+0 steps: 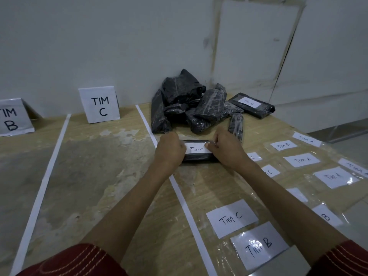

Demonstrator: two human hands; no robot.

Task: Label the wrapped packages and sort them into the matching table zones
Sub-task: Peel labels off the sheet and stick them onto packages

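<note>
A black wrapped package (199, 157) is held flat on the table (99, 166), just right of a white tape line (185, 204). Its left end is gripped by the left hand (170, 149) with curled fingers; its right end is gripped by the right hand (228, 151), thumb pressed on the edge of a Tim C label (196, 149) lying on top. Beyond it, a pile of black packages (187, 104) is heaped against the wall, with a labelled package (253, 105) at its right. The zone left of the line is marked by a TIM C sign (99, 105). Loose labels (232, 218) are laid out at the near right.
</note>
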